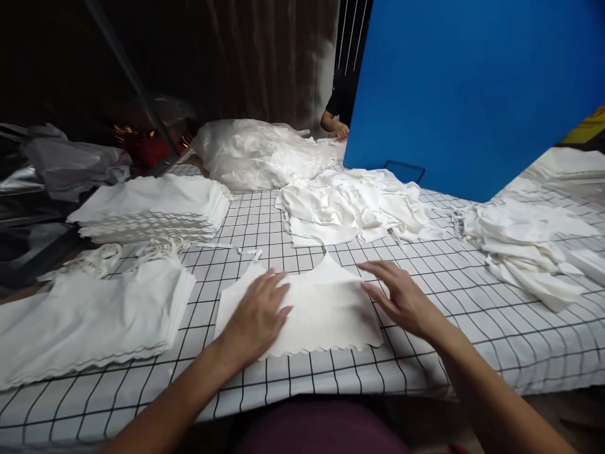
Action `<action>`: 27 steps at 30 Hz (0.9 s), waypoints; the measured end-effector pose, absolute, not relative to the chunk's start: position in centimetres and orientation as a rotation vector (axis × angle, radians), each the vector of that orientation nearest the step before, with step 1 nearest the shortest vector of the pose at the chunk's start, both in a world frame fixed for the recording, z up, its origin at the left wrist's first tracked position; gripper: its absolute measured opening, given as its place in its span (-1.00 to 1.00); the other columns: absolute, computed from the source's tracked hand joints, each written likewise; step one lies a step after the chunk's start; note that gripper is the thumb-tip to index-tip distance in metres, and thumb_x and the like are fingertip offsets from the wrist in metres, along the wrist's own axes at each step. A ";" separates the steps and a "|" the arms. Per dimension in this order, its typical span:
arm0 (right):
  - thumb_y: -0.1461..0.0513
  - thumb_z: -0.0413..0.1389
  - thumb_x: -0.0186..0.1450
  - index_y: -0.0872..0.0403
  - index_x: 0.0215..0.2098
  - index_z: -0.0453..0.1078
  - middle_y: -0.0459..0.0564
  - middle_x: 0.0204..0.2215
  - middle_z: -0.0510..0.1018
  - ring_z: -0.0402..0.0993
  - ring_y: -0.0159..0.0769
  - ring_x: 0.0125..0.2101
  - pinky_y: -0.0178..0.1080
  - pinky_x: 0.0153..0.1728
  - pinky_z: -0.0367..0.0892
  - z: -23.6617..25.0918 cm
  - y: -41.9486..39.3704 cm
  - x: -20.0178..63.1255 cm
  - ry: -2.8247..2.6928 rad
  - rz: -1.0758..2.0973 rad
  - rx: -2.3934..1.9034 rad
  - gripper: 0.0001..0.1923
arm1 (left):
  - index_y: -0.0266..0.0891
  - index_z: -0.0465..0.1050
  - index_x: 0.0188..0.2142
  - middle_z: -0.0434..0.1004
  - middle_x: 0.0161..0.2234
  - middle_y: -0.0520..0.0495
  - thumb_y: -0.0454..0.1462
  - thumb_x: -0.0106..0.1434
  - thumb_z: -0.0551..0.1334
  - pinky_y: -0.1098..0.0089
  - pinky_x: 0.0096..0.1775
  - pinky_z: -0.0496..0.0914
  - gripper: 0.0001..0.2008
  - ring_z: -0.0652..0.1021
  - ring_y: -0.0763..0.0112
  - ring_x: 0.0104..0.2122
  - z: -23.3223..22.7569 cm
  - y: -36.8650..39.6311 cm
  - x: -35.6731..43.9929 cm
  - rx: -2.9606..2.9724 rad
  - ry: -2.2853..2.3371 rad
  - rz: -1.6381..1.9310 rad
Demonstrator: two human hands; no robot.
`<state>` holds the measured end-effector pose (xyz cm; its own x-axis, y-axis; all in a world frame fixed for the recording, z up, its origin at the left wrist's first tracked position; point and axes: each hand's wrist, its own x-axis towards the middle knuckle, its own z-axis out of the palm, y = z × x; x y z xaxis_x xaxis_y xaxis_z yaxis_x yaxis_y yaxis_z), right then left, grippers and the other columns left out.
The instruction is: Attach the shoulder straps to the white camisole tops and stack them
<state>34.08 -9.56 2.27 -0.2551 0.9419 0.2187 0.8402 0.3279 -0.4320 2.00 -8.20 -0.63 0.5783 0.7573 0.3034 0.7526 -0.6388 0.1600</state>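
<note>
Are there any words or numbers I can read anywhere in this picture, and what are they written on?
None: no words or numbers can be read.
The white cloth piece under the left hand and right hand is plain.
The blue board is bare.
The checked tablecloth has only lines.
The yellow thing at the far right is too blurred to tell.

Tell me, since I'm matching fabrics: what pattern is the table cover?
White with a thin black grid, on the table cover, seen in the head view.
</note>
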 end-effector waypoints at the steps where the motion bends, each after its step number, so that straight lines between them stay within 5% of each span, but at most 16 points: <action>1: 0.01 -0.09 0.45 0.02 0.09 0.40 0.14 0.02 0.52 0.46 -0.10 0.02 -0.07 0.01 0.36 3.0 -7.5 33.2 -2.103 0.340 -1.587 -0.58 | -0.30 0.38 0.12 0.36 0.22 -0.25 -0.21 0.44 0.04 0.02 0.28 0.27 -0.64 0.28 0.08 0.30 -0.3 -7.3 4.3 2.797 1.195 0.552; 9: 0.12 0.25 0.20 0.12 -0.35 0.42 0.10 -0.38 0.57 0.50 -0.14 -0.30 -0.23 -0.31 0.30 1.2 5.4 27.4 -2.027 0.680 -2.031 -0.78 | -0.38 0.33 0.10 0.45 0.08 -0.33 -0.17 0.40 0.11 0.08 0.23 0.31 -0.62 0.43 0.09 0.15 -3.5 -1.4 14.3 2.765 0.954 0.504; 18: 0.22 0.21 0.17 0.09 -0.47 0.34 -0.10 -0.62 0.48 0.37 -0.39 -0.55 -0.35 -0.51 0.22 0.4 7.0 28.8 -1.890 1.085 -1.893 -0.85 | -0.32 0.32 0.14 0.34 0.21 -0.29 -0.14 0.42 0.07 0.11 0.27 0.25 -0.60 0.32 0.11 0.25 -3.8 -1.3 13.6 2.690 0.923 0.538; 22: 0.21 0.18 0.17 0.10 -0.47 0.32 0.00 -0.49 0.55 0.39 -0.35 -0.46 -0.34 -0.45 0.25 1.0 6.2 28.7 -1.817 1.181 -1.753 -0.85 | -0.29 0.33 0.12 0.38 0.17 -0.29 -0.15 0.42 0.07 0.07 0.24 0.28 -0.63 0.34 0.09 0.23 -3.8 -1.1 13.6 2.686 0.908 0.530; 27: 0.05 0.12 0.27 0.05 -0.18 0.31 0.01 -0.31 0.56 0.43 -0.36 -0.34 -0.33 -0.36 0.29 3.2 2.4 30.5 -1.693 1.362 -1.391 -0.73 | -0.34 0.30 0.16 0.35 0.21 -0.32 -0.15 0.42 0.07 0.07 0.30 0.20 -0.59 0.29 0.08 0.29 -4.2 -0.9 13.6 2.686 0.896 0.518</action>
